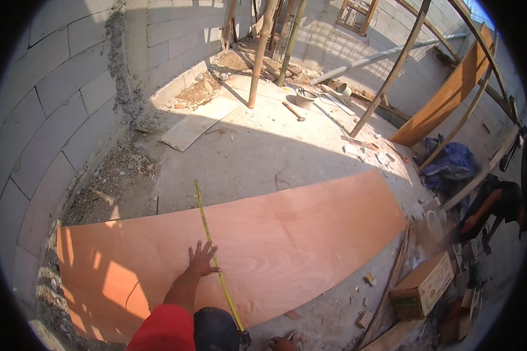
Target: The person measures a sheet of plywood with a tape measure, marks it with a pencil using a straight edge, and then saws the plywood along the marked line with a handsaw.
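Observation:
A long sheet of reddish-brown plywood [310,234] lies across the floor in front of me. A yellow tape measure [202,212] is stretched over its width, its far end reaching past the far edge. At the near edge, the dark tape case [245,337] shows beside my dark-clothed knee [216,329]. My left hand [202,261], in a red sleeve, is spread flat on the plywood, fingers over or against the tape's left side. What seems to be my right hand [283,344] shows partly at the lower edge, right of the case; its fingers are unclear.
Grey block walls [58,99] stand left and behind. Wooden poles [262,55] rise from the concrete floor. A hammer [293,111] and a bucket [304,98] lie farther off. At right are a cardboard box [423,285], a blue tarp [449,161] and another person's arm [480,210].

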Demonstrator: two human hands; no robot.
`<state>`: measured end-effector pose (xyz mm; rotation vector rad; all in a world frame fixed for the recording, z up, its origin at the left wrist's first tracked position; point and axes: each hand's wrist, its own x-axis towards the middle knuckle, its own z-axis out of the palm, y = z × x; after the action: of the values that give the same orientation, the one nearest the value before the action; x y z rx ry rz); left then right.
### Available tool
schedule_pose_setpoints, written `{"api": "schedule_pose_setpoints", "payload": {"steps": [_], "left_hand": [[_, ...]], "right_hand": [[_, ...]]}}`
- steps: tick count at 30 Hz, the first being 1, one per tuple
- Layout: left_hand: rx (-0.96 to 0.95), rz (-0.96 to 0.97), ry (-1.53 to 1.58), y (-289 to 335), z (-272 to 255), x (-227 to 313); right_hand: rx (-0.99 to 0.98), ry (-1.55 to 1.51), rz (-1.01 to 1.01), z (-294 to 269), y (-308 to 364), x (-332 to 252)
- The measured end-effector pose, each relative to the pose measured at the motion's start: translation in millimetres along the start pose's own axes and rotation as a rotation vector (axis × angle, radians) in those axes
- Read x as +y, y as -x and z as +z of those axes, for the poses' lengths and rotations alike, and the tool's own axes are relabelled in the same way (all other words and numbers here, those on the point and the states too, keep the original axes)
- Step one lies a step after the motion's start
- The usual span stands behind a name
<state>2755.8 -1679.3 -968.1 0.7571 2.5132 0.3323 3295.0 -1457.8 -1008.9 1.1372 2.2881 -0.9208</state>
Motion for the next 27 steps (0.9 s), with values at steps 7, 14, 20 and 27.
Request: {"api": "schedule_pose_setpoints", "payload": {"steps": [7,14,20,27], "left_hand": [[0.089,0.051,0.057,-30.8,-15.0,4.6],[0.163,0.078,0.091,-48.2,3.3,-2.5],[0.192,0.061,0.064,-40.1,16.7,-23.1],[0.368,0.023,0.174,-31.1,21.2,-80.8]], "right_hand": [[0.087,0.209,-0.172,41.9,2.5,-113.7],[0.18,0.209,-0.284,63.8,-14.2,-94.5],[0.113,0.204,-0.202,62.0,18.1,-148.7],[0.35,0.026,-0.173,31.5,20.8,-203.1]]}}
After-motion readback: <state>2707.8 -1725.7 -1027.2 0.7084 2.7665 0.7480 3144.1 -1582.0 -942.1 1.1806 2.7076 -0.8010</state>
